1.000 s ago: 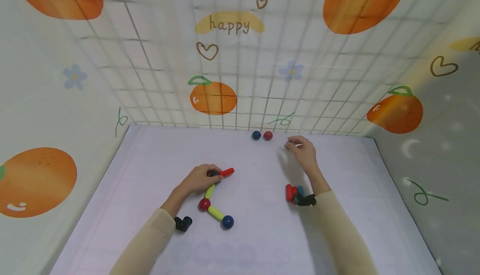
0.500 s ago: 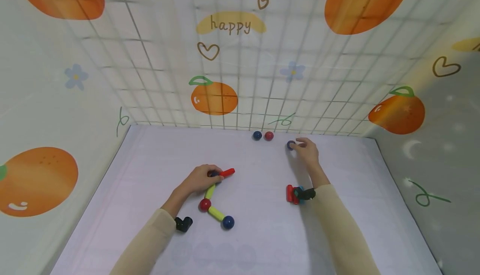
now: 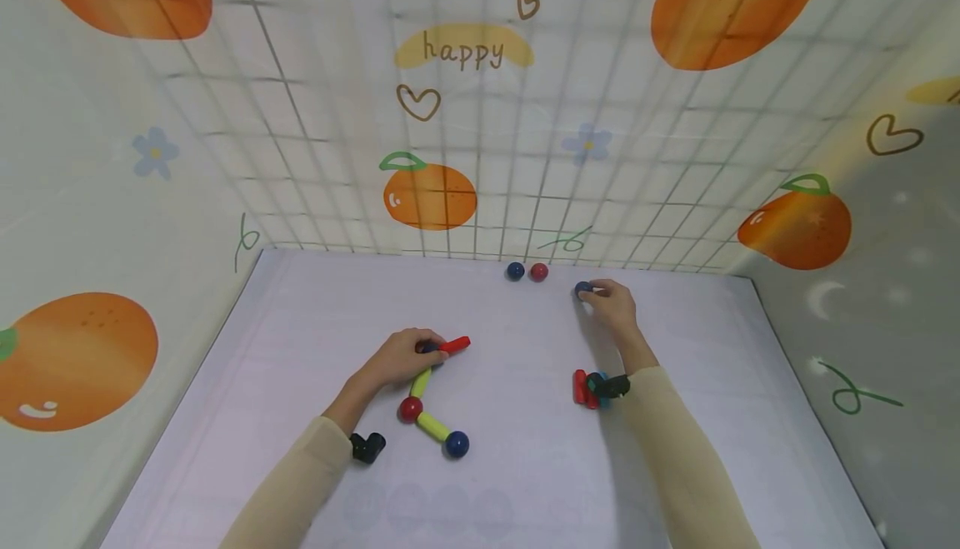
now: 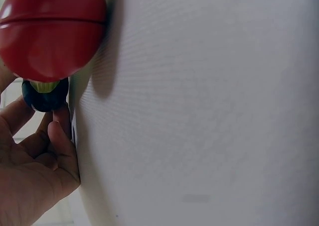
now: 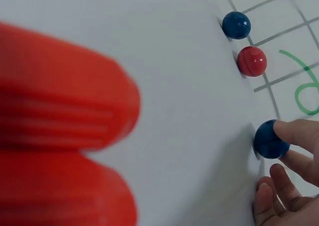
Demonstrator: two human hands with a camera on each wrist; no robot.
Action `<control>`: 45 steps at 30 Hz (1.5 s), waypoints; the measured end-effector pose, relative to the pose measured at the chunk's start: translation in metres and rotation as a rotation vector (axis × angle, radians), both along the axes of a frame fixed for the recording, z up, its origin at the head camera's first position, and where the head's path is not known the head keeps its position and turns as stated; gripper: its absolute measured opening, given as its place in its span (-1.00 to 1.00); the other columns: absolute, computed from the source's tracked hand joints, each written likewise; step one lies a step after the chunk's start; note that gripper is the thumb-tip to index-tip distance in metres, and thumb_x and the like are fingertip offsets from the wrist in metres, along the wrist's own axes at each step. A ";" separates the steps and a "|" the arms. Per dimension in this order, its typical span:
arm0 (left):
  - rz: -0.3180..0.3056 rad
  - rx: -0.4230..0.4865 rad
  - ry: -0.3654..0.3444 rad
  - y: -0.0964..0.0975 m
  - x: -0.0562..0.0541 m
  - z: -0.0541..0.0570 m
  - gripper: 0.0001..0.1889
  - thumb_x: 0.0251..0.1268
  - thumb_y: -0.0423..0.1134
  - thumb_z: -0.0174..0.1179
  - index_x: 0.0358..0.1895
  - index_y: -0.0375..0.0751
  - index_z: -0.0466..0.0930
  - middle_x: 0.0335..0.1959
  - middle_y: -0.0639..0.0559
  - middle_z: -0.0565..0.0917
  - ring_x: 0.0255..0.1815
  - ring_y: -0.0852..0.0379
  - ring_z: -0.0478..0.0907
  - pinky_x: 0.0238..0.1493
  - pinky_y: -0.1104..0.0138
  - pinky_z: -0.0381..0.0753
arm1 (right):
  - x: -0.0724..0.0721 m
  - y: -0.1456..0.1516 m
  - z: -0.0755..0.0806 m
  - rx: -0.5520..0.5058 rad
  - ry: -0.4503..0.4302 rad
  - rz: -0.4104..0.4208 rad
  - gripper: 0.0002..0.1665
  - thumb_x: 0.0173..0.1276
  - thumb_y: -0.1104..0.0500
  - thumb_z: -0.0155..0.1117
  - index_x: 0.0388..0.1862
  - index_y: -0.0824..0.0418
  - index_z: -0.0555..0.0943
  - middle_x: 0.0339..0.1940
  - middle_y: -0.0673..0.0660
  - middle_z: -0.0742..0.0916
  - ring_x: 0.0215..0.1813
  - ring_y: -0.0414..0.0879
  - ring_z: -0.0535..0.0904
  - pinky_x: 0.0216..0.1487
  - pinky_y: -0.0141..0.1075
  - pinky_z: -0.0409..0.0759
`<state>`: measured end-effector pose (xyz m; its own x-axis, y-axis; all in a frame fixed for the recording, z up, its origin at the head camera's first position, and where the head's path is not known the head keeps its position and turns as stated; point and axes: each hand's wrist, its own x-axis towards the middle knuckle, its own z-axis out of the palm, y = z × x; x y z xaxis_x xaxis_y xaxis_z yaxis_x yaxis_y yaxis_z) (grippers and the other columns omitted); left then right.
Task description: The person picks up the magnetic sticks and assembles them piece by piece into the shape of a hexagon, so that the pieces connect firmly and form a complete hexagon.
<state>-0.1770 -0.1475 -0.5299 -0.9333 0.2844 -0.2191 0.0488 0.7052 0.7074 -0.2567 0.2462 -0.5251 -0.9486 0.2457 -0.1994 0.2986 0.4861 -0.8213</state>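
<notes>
My left hand [image 3: 399,359] grips a dark blue ball [image 3: 431,348] at the upper end of a zigzag chain on the table; its fingers partly cover the ball. From there a red rod [image 3: 456,345] points right. Below it come a yellow-green rod [image 3: 421,382], a red ball [image 3: 410,409], a second yellow-green rod [image 3: 432,426] and another blue ball [image 3: 457,445]. At the far right, my right hand [image 3: 617,307] pinches a loose blue ball [image 5: 271,139] between thumb and finger, near the table's back edge.
Another blue ball [image 3: 515,271] and a red ball [image 3: 539,272] lie side by side at the back edge. Red rods [image 3: 580,386] and a blue piece lie near the right wrist, partly covered by its black camera [image 3: 617,386]. Printed fabric walls enclose the table.
My right hand has shifted slightly right, its index finger has come down onto the blue ball, and that ball now shows more clearly. The left hand and chain stay in place.
</notes>
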 end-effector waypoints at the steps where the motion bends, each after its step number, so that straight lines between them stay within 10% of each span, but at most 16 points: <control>1: 0.001 -0.004 0.000 0.000 0.000 0.000 -0.70 0.29 -0.02 0.35 0.04 0.04 0.71 -0.08 0.05 0.63 -0.12 0.02 0.47 -0.13 0.20 0.53 | 0.000 0.000 0.000 0.003 0.001 0.002 -0.44 0.37 0.11 0.34 0.29 0.31 0.54 0.15 0.37 0.58 0.11 0.20 0.50 0.05 -0.04 0.50; 20: 0.001 -0.015 0.004 0.002 0.000 0.003 -0.69 0.29 -0.01 0.35 0.05 0.04 0.71 -0.05 0.01 0.62 -0.12 0.01 0.46 -0.10 0.17 0.52 | 0.028 -0.024 0.040 -0.117 0.149 0.066 -0.50 0.35 0.07 0.41 0.21 0.24 0.62 -0.02 0.27 0.63 -0.07 0.08 0.51 -0.17 -0.20 0.50; 45: 0.014 -0.008 0.003 0.000 0.000 -0.003 -0.70 0.29 -0.01 0.36 0.06 0.09 0.71 0.00 0.04 0.62 -0.06 0.01 0.47 -0.02 0.14 0.55 | 0.071 -0.097 0.020 -0.217 0.172 0.209 -0.56 0.28 0.08 0.47 0.13 0.12 0.68 -0.14 0.15 0.67 -0.13 0.04 0.55 -0.14 -0.18 0.46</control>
<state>-0.1775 -0.1471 -0.5324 -0.9379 0.2694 -0.2187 0.0409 0.7115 0.7015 -0.1859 0.1492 -0.5049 -0.9982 0.0119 -0.0589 0.0595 0.3308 -0.9418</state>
